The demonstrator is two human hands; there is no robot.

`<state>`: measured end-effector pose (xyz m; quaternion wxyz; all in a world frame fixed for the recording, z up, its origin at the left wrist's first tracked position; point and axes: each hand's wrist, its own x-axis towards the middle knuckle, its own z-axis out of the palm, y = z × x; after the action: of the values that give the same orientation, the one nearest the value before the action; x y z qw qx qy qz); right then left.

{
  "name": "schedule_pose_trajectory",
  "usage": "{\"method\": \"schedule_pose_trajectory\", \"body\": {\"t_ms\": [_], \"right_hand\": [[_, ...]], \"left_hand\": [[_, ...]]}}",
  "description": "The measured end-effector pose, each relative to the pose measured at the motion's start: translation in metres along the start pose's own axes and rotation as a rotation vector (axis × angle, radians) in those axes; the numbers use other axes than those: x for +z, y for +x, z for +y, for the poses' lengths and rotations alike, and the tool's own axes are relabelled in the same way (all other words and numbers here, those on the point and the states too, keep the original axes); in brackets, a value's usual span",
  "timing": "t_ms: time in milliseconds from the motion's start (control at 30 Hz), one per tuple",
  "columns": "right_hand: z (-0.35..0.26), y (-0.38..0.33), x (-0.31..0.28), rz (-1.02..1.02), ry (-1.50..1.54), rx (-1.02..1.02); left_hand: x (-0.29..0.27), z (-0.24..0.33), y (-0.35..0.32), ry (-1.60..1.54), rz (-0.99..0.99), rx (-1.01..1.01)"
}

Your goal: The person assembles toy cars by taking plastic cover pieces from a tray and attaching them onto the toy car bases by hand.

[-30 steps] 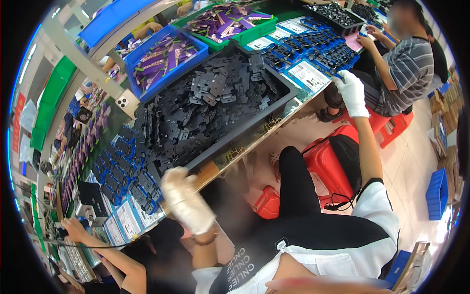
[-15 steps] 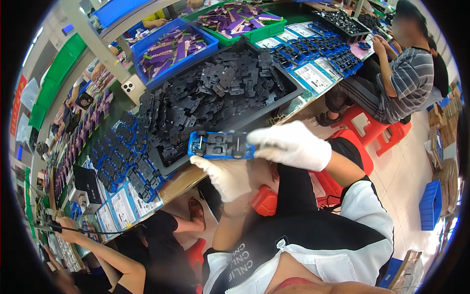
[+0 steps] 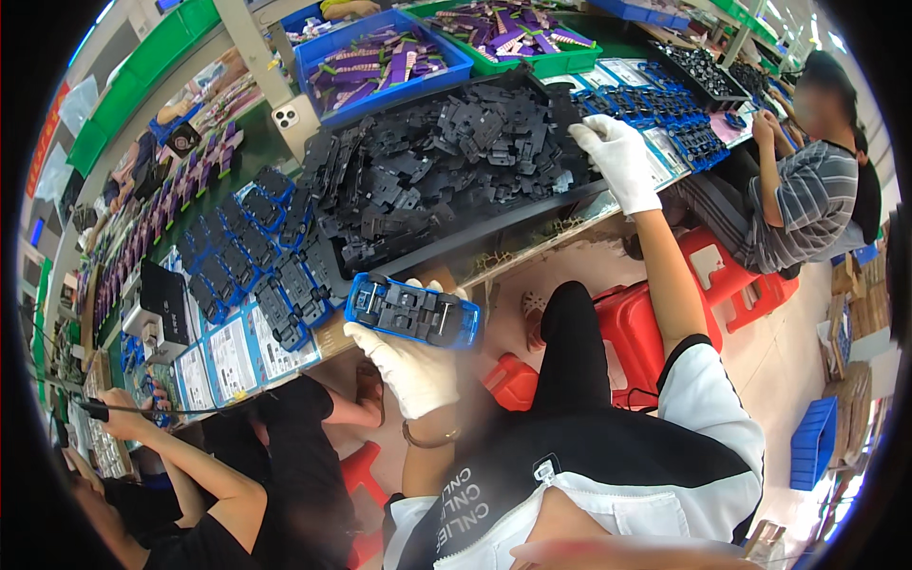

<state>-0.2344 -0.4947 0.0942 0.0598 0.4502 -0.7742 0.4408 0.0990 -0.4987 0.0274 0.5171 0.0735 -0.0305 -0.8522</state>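
Note:
A blue toy car [image 3: 414, 311] lies underside up in my left hand [image 3: 410, 376], its black chassis and wheels facing me. The gloved thumb and fingers of that hand hold it by its edges, just off the table's front edge. My right hand [image 3: 622, 163], also gloved in white, is stretched out over the right end of the big black tray [image 3: 494, 249]. Its fingers are partly spread, and I see nothing in them. Loose black chassis plates [image 3: 427, 152] are heaped in the tray. Rows of blue car bodies [image 3: 655, 112] stand beyond the right hand.
More blue cars with black chassis [image 3: 252, 242] stand left of the tray. Behind it are a blue bin [image 3: 389, 90] and a green bin [image 3: 560, 65] of purple parts. A phone [image 3: 287, 119] leans on a post. Co-workers sit on both sides; red stools [image 3: 636, 332] stand at right.
My right hand has let go of the car and moved up and right to the tray's end. The car, now tilted, stays in my left hand. The view has shifted slightly.

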Motion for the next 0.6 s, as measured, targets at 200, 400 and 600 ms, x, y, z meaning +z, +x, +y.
{"method": "schedule_pose_trajectory", "body": {"t_ms": [200, 400, 600], "right_hand": [[-0.044, -0.015, 0.042, -0.498, 0.741, 0.280], [-0.066, -0.014, 0.090, -0.605, 0.797, 0.306], [-0.084, -0.008, 0.097, -0.690, 0.766, 0.275]], "left_hand": [[0.000, 0.007, -0.007, 0.038, 0.104, 0.035], [-0.008, 0.018, -0.018, 0.113, 0.145, 0.073], [-0.007, 0.029, -0.022, 0.105, 0.217, 0.090]]}}
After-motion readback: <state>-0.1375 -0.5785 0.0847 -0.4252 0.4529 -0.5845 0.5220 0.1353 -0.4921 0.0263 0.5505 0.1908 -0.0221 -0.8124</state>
